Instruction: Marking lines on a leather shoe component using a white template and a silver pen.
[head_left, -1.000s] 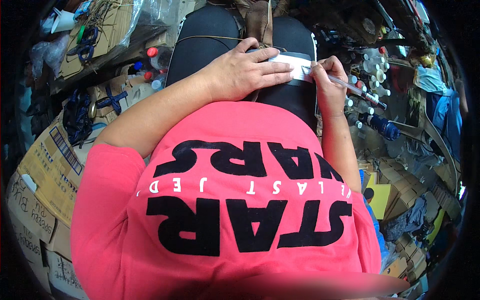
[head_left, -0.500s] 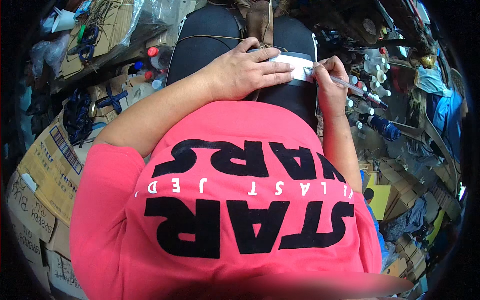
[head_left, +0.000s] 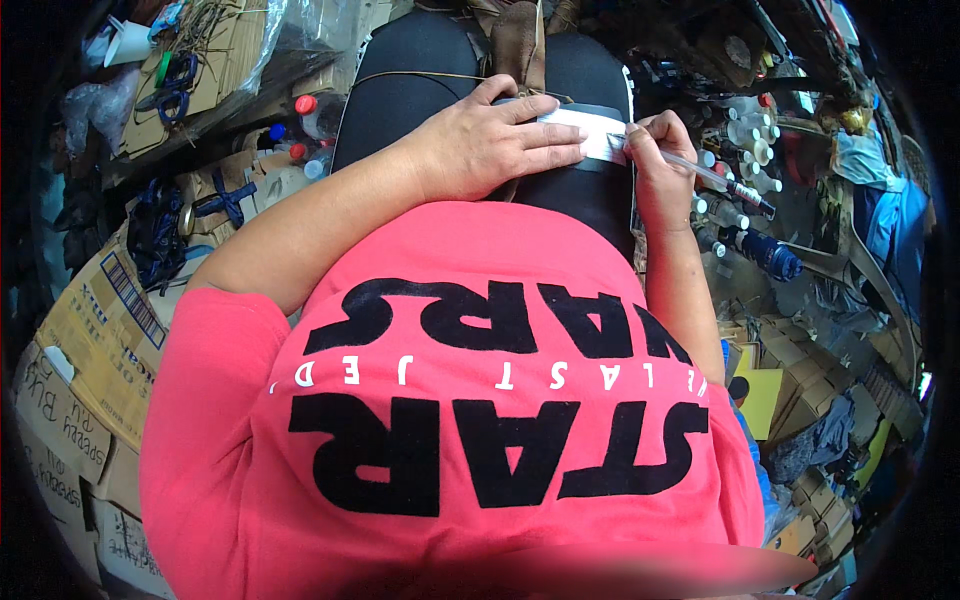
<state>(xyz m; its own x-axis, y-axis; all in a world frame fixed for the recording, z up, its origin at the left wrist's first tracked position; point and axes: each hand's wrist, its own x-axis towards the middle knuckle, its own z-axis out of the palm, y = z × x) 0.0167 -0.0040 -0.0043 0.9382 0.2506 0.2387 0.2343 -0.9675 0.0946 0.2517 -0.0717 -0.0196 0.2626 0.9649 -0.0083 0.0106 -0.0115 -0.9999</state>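
Observation:
My left hand (head_left: 492, 140) lies flat with its fingers stretched out, pressing on a white strip (head_left: 597, 135) that rests over my dark-clad thighs. A grey curved edge shows along the strip's far side; whether it is a separate layer I cannot tell. In my right hand (head_left: 660, 165) is a pen (head_left: 712, 178) with a clear barrel, pinched between thumb and fingers. The pen's writing end points left toward the strip's right end, and its back end sticks out to the right. My right fingers partly hide the tip.
Plastic bottles (head_left: 745, 135) crowd the floor at the right, with more beside my left thigh. Flattened cardboard boxes (head_left: 100, 330) lie at the left, and cardboard pieces (head_left: 800, 370) at the lower right. A brown strap (head_left: 518, 50) stands between my thighs.

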